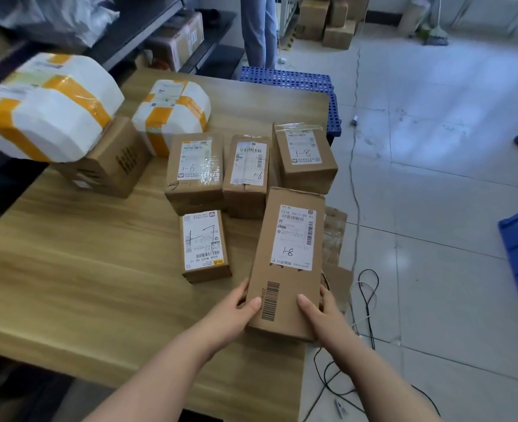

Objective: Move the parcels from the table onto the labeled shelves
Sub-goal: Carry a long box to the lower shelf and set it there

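Both bare forearms reach in from below; left hand and right hand clamp the near end of a long brown cardboard parcel, thumbs on top, fingers tucked under the sides. Its white label, marked "1-8", faces up, probably so the shelf number can be read before the lift. The parcel's near end sits at the corner of the wide wood-grain table, its far end angled up over the other boxes.

Beyond the hands, largest first:
- Far left, a big white foam box banded with yellow tape rests on a plain brown carton; stacked, likely to save table room.
- A second, smaller white foam box sits just behind the cartons.
- Three brown cartons stand in a tight row, labels up: two marked "1-6", one marked "1-8", straight beyond the right hand.
- Just beyond the left hand, a small brown box marked "1-7".

Dark metal shelves run along the far left, well apart from the hands.
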